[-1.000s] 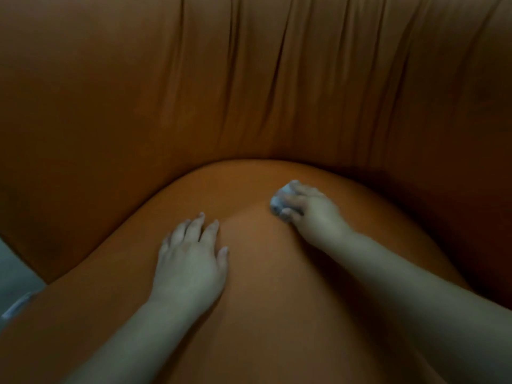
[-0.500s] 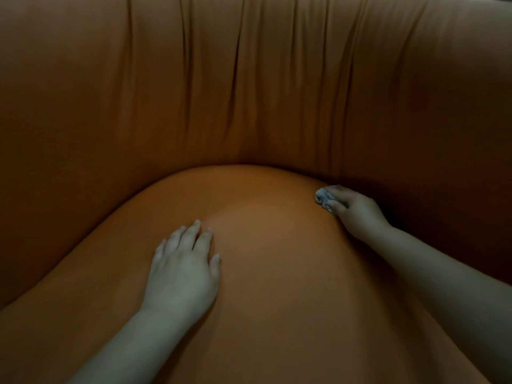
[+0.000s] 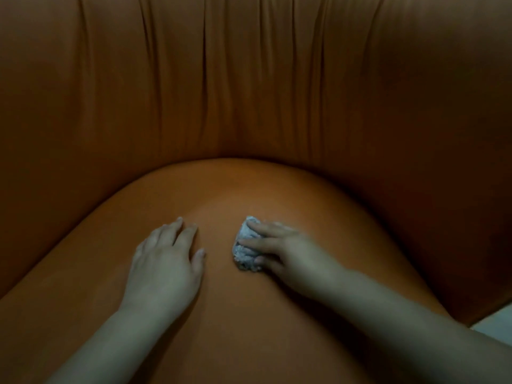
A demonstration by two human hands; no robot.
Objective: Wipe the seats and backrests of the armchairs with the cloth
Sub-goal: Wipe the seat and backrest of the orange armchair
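Midway, seemingly | right hand fingers curled, gripped bunched cloth at seat centre | left hand flat, empty, lower left | backrest apparently left.

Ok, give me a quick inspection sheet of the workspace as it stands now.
Surface: orange seat, smooth, no visible dirt.
Job's things: grey cloth bunched on the seat's middle; pleated backrest behind.
Clutter: nothing seen.
Hands: left hand flat on the seat, fingers straight; right hand holds the cloth, fingers over it.
Cables: nothing seen.
Surroundings: pale patch at lower right, unclear what.
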